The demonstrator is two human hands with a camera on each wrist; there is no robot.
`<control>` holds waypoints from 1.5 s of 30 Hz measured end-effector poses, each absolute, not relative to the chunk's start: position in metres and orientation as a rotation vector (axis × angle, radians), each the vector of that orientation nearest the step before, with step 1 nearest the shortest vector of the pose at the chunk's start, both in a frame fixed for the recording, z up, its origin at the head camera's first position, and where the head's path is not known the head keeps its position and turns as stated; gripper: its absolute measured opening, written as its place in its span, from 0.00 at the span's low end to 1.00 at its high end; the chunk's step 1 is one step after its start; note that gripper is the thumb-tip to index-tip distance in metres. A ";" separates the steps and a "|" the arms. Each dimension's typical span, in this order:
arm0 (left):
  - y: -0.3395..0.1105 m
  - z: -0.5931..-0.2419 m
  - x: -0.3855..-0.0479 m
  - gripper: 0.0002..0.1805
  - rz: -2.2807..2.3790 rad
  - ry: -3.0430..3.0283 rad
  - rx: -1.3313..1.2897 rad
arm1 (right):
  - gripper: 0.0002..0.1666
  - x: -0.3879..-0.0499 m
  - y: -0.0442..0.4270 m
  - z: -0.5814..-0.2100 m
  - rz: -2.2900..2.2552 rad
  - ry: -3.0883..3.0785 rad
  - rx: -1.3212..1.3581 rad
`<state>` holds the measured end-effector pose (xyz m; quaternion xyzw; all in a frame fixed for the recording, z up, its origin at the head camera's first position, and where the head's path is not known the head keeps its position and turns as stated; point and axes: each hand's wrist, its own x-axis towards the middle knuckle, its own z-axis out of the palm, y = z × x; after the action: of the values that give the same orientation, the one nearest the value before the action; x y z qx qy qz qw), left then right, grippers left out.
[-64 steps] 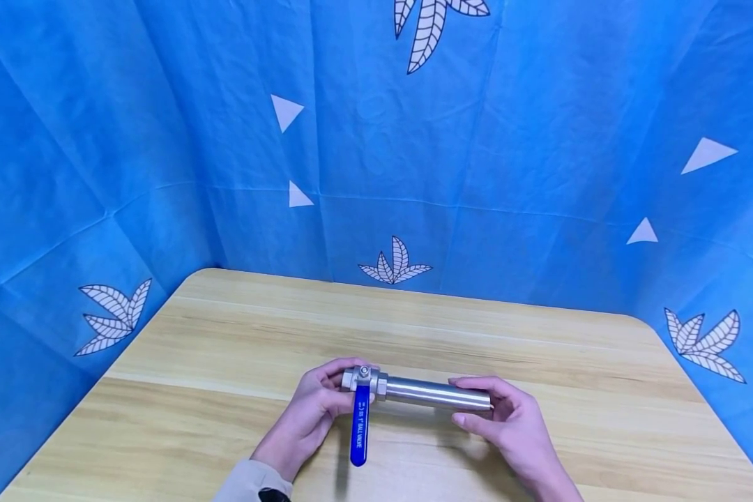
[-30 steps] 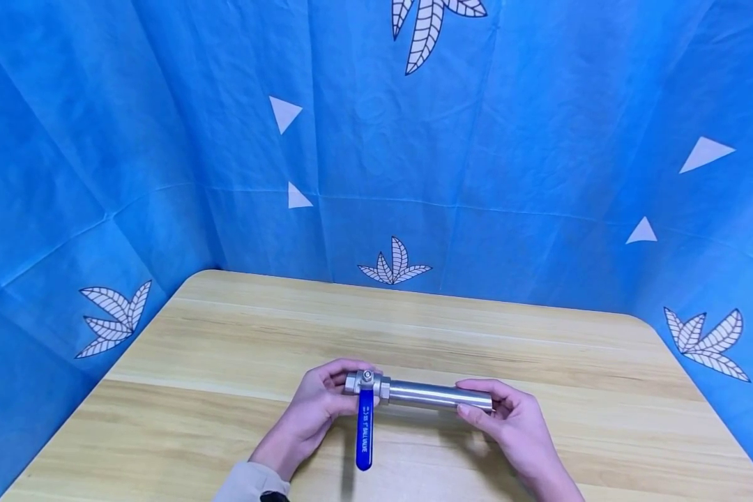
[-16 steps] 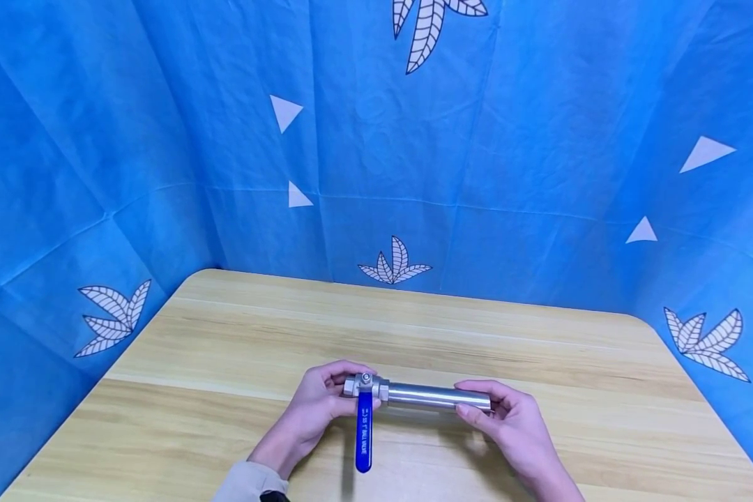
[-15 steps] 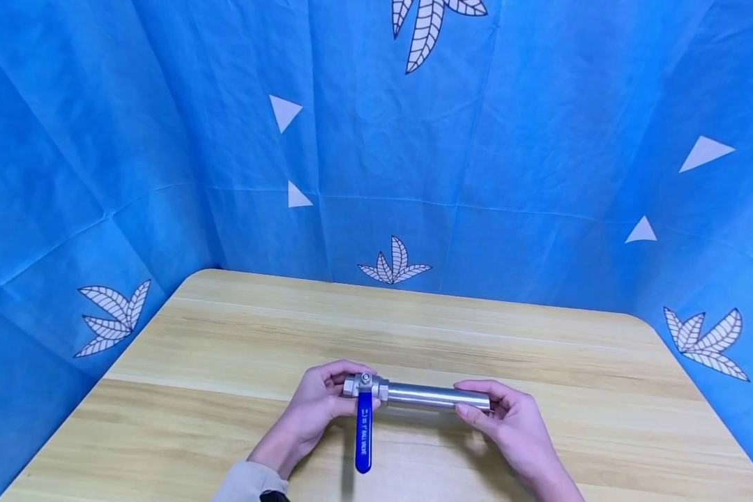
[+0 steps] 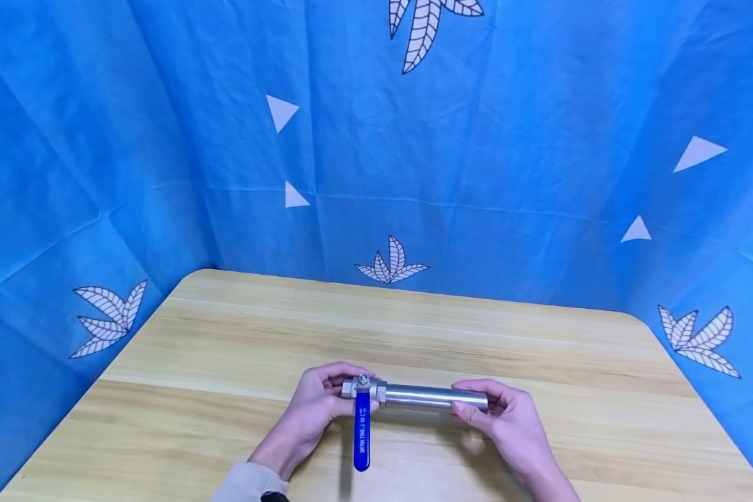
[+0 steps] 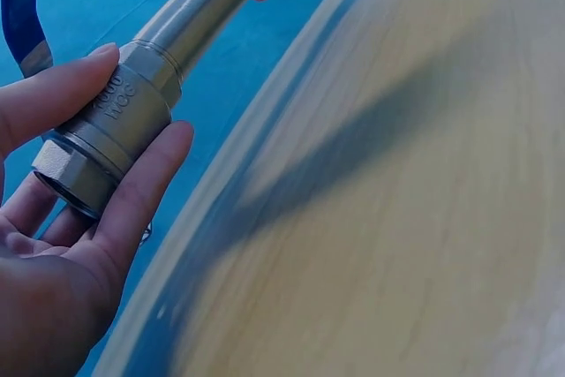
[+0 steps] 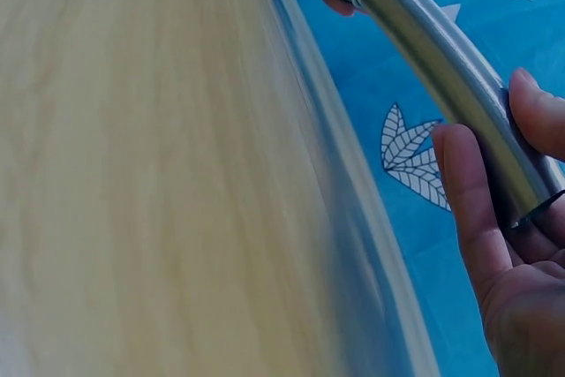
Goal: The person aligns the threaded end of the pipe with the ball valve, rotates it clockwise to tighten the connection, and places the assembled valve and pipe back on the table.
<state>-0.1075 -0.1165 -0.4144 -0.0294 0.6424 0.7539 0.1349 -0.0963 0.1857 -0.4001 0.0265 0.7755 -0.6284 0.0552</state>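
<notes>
My left hand (image 5: 316,404) grips a steel ball valve (image 6: 124,116) by its hexagonal body, thumb on one side and fingers on the other. The valve's blue lever (image 5: 362,432), lettered "1" BALL VALVE", points toward me, square to the pipe. A smooth steel pipe (image 5: 423,396) runs rightward from the valve, joined end to end with it. My right hand (image 5: 508,422) pinches the pipe near its free end between thumb and fingers. Both parts are held level above the table, and their shadow falls below. How far the pipe sits inside the valve is hidden.
A wood-grain table (image 5: 257,328) with rounded far corners lies beneath the hands. Blue curtains (image 5: 376,139) with white leaf and triangle prints enclose its back and sides. A pale sleeve (image 5: 251,482) and something black show at the left wrist.
Over two seconds the valve and pipe have dipped slightly toward me in the head view. The right thumb has come up onto the pipe. Both hands keep their hold; the view has shifted slightly.
</notes>
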 end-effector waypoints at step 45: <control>-0.123 -0.405 -0.116 0.30 1.961 2.207 0.044 | 0.29 -0.106 0.201 -0.402 -1.901 2.355 -0.009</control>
<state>-0.1163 -0.1229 -0.4055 0.0148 0.7440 0.6613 0.0943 -0.1058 0.2013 -0.4020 -0.0029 0.7768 -0.6270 0.0578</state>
